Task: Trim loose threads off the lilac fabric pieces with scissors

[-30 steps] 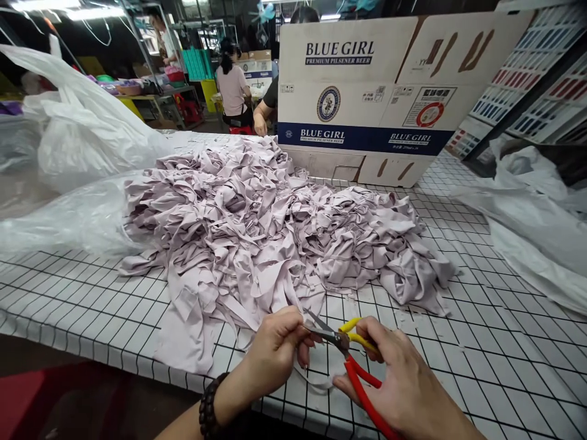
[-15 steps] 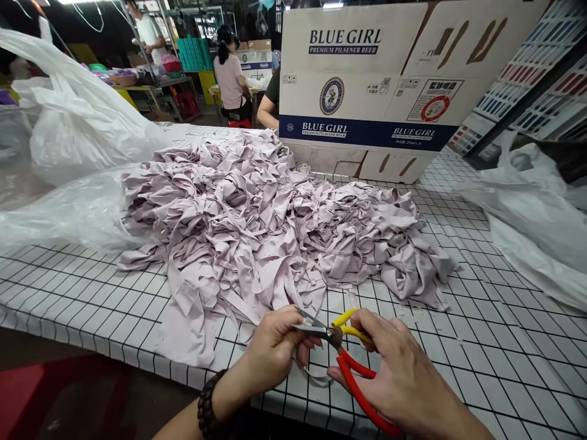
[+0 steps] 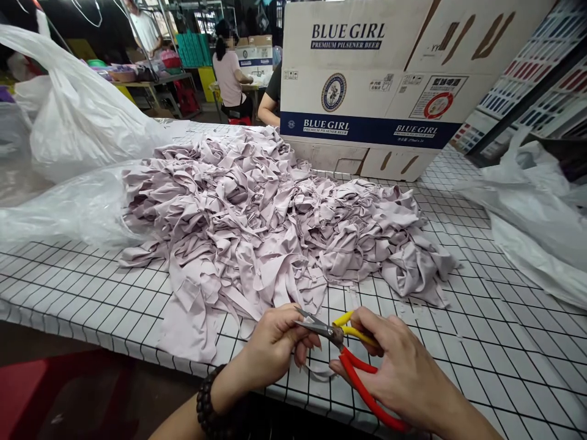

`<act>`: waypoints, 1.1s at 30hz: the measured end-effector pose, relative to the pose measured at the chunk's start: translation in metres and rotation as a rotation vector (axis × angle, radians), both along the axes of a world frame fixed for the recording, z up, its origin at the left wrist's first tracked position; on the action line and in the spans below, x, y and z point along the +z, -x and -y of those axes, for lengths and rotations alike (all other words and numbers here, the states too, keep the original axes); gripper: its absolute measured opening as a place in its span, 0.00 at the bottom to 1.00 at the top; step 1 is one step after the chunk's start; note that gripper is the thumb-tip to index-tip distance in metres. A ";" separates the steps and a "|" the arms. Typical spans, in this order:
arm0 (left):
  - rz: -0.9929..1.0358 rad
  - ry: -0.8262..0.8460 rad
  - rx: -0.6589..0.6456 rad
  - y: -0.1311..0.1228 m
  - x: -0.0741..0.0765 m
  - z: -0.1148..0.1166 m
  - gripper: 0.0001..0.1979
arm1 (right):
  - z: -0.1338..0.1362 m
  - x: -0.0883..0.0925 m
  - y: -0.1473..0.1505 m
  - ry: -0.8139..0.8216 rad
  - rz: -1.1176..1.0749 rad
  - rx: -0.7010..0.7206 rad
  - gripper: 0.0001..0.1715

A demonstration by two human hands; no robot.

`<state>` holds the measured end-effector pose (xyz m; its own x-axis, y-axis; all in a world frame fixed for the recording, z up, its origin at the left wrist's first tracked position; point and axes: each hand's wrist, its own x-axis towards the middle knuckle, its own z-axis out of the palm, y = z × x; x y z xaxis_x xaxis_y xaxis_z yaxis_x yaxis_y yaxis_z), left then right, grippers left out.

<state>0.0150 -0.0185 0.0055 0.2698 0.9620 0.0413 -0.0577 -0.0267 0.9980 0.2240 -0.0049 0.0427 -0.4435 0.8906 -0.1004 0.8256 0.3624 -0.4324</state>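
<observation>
My right hand [image 3: 408, 373] grips a pair of scissors [image 3: 338, 335] with one yellow handle and one red handle. Their slim metal blades stand slightly apart and point left at the fingertips of my left hand [image 3: 275, 345]. Those fingers are pinched on a narrow pale fabric strip [image 3: 321, 371], which loops down below the blades. A small whitish bit shows between the blades; whether it is being cut I cannot tell. A dark beaded bracelet [image 3: 208, 400] circles my left wrist. Just beyond both hands lies a large heap of pale mauve fabric pieces [image 3: 257, 214].
Clear plastic bags [image 3: 87, 128] bulge at the left, and another white bag [image 3: 541, 214] lies right. A large beer carton [image 3: 358, 79] stands behind the heap on the checked tablecloth [image 3: 495, 342]. Several people sit or stand beyond; a red stool [image 3: 50, 397] is lower left.
The scissors have tilted slightly, their blades now angling up more toward my left fingertips. Both hands stay nearly in place. In the background, a seated person's arm has moved outward.
</observation>
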 end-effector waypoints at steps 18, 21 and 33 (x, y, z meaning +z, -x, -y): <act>0.115 0.141 -0.024 0.001 -0.003 0.003 0.24 | -0.003 -0.013 -0.003 -0.173 -0.033 0.065 0.21; 0.128 0.156 -0.032 0.001 -0.004 0.002 0.23 | -0.005 -0.015 -0.002 -0.234 -0.065 0.077 0.22; -0.539 -0.110 -0.254 0.028 0.018 0.015 0.13 | -0.004 -0.055 -0.092 0.029 0.075 -0.501 0.23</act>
